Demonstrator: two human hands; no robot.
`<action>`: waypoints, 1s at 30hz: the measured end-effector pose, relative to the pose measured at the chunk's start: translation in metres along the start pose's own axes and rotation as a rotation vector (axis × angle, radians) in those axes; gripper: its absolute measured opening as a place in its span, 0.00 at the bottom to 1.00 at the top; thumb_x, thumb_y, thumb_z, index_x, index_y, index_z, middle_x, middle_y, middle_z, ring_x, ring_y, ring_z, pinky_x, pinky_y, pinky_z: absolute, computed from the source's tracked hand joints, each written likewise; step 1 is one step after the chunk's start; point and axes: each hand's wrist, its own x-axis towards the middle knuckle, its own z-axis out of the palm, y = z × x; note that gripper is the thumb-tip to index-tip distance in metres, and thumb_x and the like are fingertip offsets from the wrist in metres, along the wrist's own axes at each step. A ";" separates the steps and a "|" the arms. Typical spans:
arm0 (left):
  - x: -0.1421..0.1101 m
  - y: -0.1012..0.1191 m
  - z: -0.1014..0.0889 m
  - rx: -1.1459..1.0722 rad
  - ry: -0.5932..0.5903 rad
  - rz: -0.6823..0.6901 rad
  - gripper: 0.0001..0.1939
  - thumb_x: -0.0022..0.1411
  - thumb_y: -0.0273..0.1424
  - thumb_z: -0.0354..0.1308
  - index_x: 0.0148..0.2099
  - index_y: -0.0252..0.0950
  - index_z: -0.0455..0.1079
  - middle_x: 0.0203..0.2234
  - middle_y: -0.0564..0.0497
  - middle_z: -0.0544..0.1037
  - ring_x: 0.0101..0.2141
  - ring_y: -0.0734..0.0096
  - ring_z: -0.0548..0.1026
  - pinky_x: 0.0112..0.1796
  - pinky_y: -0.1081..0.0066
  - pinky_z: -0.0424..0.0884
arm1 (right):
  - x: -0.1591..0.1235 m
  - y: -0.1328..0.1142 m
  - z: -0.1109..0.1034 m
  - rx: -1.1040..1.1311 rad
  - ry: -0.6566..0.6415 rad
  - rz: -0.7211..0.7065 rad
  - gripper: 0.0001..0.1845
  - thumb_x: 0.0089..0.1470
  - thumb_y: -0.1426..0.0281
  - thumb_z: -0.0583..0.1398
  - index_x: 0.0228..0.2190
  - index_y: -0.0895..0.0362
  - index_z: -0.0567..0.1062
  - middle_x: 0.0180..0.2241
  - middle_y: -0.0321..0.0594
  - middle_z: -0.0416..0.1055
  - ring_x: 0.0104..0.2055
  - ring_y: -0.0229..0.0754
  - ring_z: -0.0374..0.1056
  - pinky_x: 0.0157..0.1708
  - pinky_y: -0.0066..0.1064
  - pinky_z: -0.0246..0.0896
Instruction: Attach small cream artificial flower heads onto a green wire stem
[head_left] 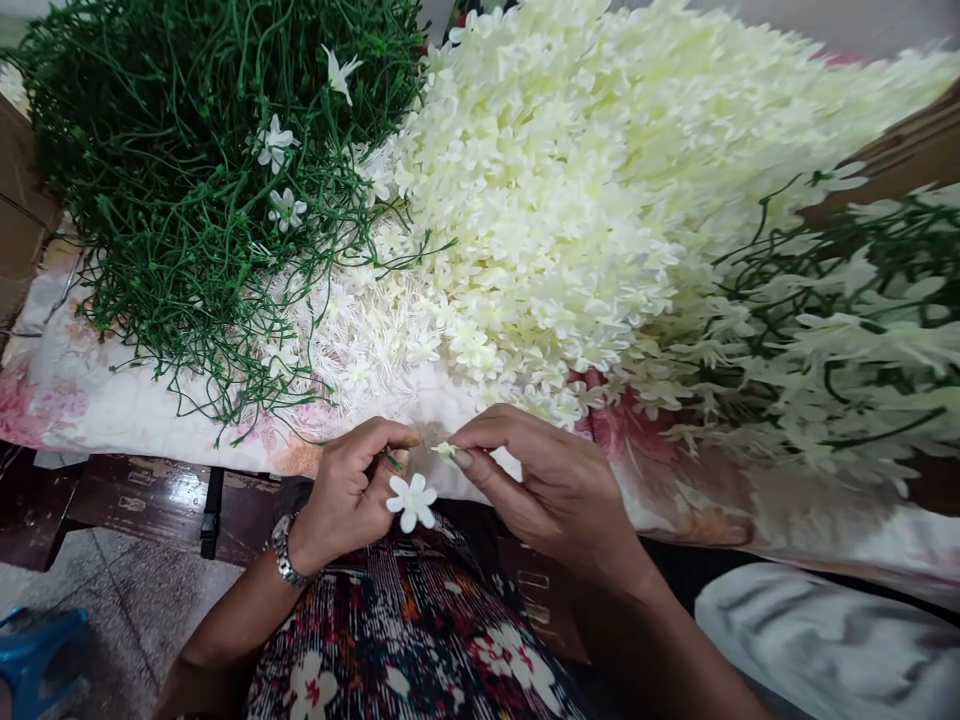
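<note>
Flower assembly, mid-run by my read. My left hand [352,490] pinches a thin green stem [393,461] with one white flower [411,501] already on it, just below the fingers. My right hand [547,480] has thumb and forefinger closed narrow on a small pale blossom [444,450], held just beside the stem tip, not clearly touching. On the worktop's floral cloth [82,400]: big tangle of bare green stems [180,180] at left, a huge heap of loose cream blossoms [570,170] in the centre, finished flowered sprays [847,340] at right. Bare pile looks far larger than done pile, so I judge plenty is left.
</note>
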 end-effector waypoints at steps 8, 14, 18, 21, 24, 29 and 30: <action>0.000 0.002 -0.003 0.263 -0.111 0.113 0.09 0.59 0.25 0.41 0.38 0.33 0.63 0.24 0.51 0.70 0.25 0.75 0.67 0.27 0.73 0.65 | 0.001 -0.002 0.001 0.138 -0.003 0.012 0.07 0.46 0.80 0.56 0.29 0.57 0.67 0.25 0.35 0.65 0.28 0.31 0.61 0.27 0.25 0.57; 0.001 0.002 -0.001 0.362 -0.167 0.143 0.22 0.54 0.20 0.41 0.52 0.32 0.54 0.30 0.47 0.73 0.28 0.71 0.71 0.29 0.70 0.68 | 0.004 -0.006 0.000 0.215 0.022 -0.068 0.08 0.47 0.80 0.56 0.30 0.58 0.68 0.26 0.36 0.65 0.29 0.32 0.62 0.29 0.26 0.59; 0.002 0.003 0.002 0.372 -0.227 0.071 0.34 0.48 0.19 0.42 0.59 0.29 0.39 0.30 0.46 0.74 0.26 0.70 0.71 0.27 0.69 0.67 | 0.008 -0.006 0.000 0.243 -0.084 -0.111 0.06 0.48 0.79 0.55 0.30 0.58 0.69 0.32 0.40 0.66 0.35 0.34 0.64 0.32 0.27 0.61; 0.002 0.006 0.004 0.373 -0.262 0.064 0.37 0.49 0.20 0.43 0.60 0.26 0.32 0.28 0.45 0.74 0.23 0.70 0.69 0.25 0.70 0.66 | 0.008 -0.004 0.003 0.234 -0.123 -0.129 0.06 0.48 0.79 0.55 0.30 0.59 0.69 0.32 0.40 0.66 0.35 0.34 0.63 0.32 0.27 0.61; 0.001 0.009 0.006 0.261 -0.257 0.045 0.30 0.54 0.21 0.43 0.59 0.28 0.38 0.29 0.46 0.73 0.24 0.72 0.69 0.26 0.71 0.66 | 0.005 -0.001 0.006 0.233 -0.067 -0.105 0.07 0.48 0.80 0.54 0.30 0.59 0.68 0.28 0.38 0.66 0.32 0.33 0.63 0.29 0.26 0.60; 0.001 0.009 0.010 0.124 -0.045 0.044 0.08 0.57 0.23 0.45 0.40 0.34 0.59 0.23 0.52 0.69 0.22 0.77 0.67 0.23 0.76 0.64 | 0.002 0.001 0.007 0.240 0.012 -0.077 0.07 0.47 0.80 0.55 0.30 0.59 0.68 0.27 0.37 0.66 0.32 0.33 0.64 0.29 0.26 0.60; 0.001 0.008 0.010 0.115 -0.008 0.050 0.05 0.57 0.24 0.46 0.36 0.34 0.61 0.21 0.53 0.68 0.21 0.78 0.66 0.22 0.77 0.63 | 0.002 0.002 0.006 0.234 0.027 -0.078 0.07 0.47 0.80 0.56 0.30 0.59 0.68 0.29 0.38 0.66 0.32 0.33 0.64 0.30 0.26 0.60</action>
